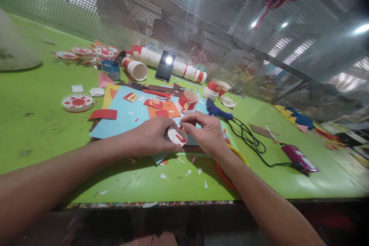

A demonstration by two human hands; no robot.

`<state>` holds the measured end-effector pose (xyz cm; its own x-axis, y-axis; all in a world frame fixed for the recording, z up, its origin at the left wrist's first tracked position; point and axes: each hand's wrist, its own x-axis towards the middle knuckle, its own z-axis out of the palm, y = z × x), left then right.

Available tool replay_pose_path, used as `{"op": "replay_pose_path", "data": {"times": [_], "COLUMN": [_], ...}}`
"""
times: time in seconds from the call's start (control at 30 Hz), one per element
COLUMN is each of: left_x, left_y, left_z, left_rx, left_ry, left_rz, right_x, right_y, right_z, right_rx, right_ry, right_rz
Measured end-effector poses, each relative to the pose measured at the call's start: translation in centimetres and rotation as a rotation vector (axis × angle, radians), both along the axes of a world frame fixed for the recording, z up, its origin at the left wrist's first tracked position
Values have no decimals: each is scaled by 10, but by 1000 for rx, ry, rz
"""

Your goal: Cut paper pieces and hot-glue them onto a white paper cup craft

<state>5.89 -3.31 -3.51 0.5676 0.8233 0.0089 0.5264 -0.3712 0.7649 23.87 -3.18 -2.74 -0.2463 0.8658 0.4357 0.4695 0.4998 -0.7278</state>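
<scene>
My left hand [154, 134] curls round a small white paper cup [174, 135] with red strips on it, thumb and fingers closed on its sides. At the cup's right rim, my right hand [208, 132] pinches with thumb and forefinger; what lies between those fingertips is too small to make out. Under both hands are stacked sheets, with light blue paper [115, 117] on top. Just beyond the hands sits a red-and-white paper cup [188, 101], next to orange paper [168, 110] with red cut pieces.
A blue glue gun [217, 110] lies at the right, its black cord running to a purple power strip [300, 157]. Farther back are a phone [165, 65], a blue jar [111, 70] and a long paper-cup tube [178, 67]. Left is a red-patterned disc [77, 102].
</scene>
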Motion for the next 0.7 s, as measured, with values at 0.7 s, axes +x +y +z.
{"op": "replay_pose_path", "data": {"times": [0.7], "left_x": [1], "left_y": [-5], "left_z": [9], "left_rx": [-57], "left_ry": [15], "left_rz": [50], "right_x": [1], "right_y": [1], "right_z": [-8], "right_rx": [122], "right_ry": [-27], "right_rz": [34]}}
